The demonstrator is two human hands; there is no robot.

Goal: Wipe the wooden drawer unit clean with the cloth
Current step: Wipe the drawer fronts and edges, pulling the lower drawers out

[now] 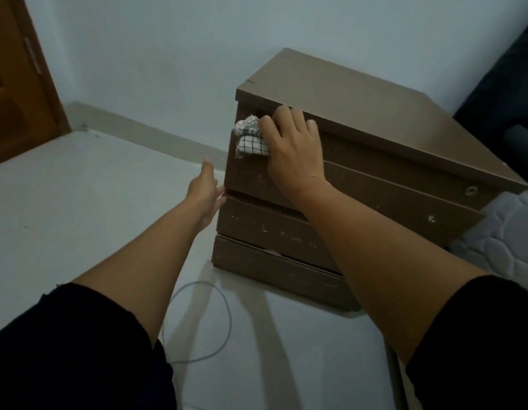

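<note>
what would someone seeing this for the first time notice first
The eye lands on the right hand pressing a checked cloth against the upper left corner of the wooden drawer unit, which stands on the pale floor by the wall. Next comes the left hand, fingers straight, touching the unit's left edge. White scuffs speckle the lower drawer fronts, and a thin cable loops on the floor in front.

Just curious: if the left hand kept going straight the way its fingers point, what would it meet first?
Probably the wall behind. The left hand lies along the drawer unit's left front corner, fingers pointing past it toward the skirting; depth is hard to judge.
</note>
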